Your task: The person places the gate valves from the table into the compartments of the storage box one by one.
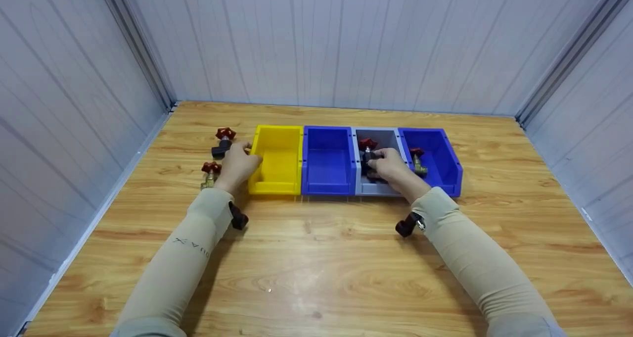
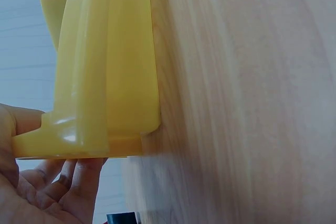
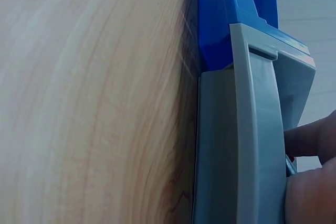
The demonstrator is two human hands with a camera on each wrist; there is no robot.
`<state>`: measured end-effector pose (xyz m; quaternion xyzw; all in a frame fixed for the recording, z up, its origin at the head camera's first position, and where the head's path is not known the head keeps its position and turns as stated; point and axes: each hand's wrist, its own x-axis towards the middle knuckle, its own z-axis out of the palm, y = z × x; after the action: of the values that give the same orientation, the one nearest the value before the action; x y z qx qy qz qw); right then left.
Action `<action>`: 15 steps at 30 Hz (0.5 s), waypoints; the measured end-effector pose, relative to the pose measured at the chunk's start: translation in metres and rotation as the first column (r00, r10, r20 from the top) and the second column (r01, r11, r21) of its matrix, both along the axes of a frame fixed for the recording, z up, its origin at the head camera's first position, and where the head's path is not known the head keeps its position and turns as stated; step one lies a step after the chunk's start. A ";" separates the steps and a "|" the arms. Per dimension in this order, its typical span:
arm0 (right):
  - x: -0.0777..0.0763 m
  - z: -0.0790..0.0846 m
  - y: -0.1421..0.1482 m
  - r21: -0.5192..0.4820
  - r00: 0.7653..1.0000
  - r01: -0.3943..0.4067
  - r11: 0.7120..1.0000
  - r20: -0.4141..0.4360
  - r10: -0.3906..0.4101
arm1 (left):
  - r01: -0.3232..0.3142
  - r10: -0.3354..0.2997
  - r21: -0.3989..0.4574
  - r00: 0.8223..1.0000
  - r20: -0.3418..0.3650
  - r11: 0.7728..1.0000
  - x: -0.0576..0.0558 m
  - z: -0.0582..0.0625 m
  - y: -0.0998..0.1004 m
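Note:
My left hand (image 1: 239, 166) grips the left side wall of the yellow bin (image 1: 275, 187), thumb inside and fingers outside, as the left wrist view also shows. Inside the grey bin (image 1: 378, 188), my right hand (image 1: 393, 168) pinches a black valve (image 1: 366, 160) with a red handwheel (image 1: 367, 143). In the right wrist view the grey bin's front wall (image 3: 261, 129) hides most of that valve. Left of the yellow bin lie another black valve (image 1: 222, 148) and a brass valve (image 1: 208, 181), both with red handwheels; the left hand and sleeve are close beside them.
Between the yellow and grey bins stands a blue bin (image 1: 328, 186). A second blue bin (image 1: 447, 188), at the right end of the row, holds a brass valve (image 1: 419, 166) with a red handwheel. Panelled walls (image 1: 316, 45) enclose the wooden table (image 1: 316, 258) at the back and sides.

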<state>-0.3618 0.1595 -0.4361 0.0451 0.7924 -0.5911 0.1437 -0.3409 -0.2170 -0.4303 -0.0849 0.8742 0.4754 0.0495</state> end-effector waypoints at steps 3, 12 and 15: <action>0.000 0.000 -0.002 0.015 1.000 0.000 1.000 0.006 0.000 | -0.001 0.001 -0.002 1.000 -0.002 1.000 0.000 -0.001 -0.001; 0.002 -0.003 -0.003 0.195 0.996 0.010 0.981 -0.087 0.007 | 0.000 0.000 0.021 1.000 0.004 1.000 0.002 0.000 0.000; 0.003 -0.004 -0.003 0.242 0.993 0.027 0.970 -0.119 0.002 | 0.002 -0.003 0.026 1.000 0.009 1.000 0.002 0.000 0.000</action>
<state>-0.3593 0.1568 -0.4401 0.0324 0.8657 -0.4921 0.0861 -0.3393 -0.2168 -0.4302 -0.0852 0.8678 0.4864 0.0552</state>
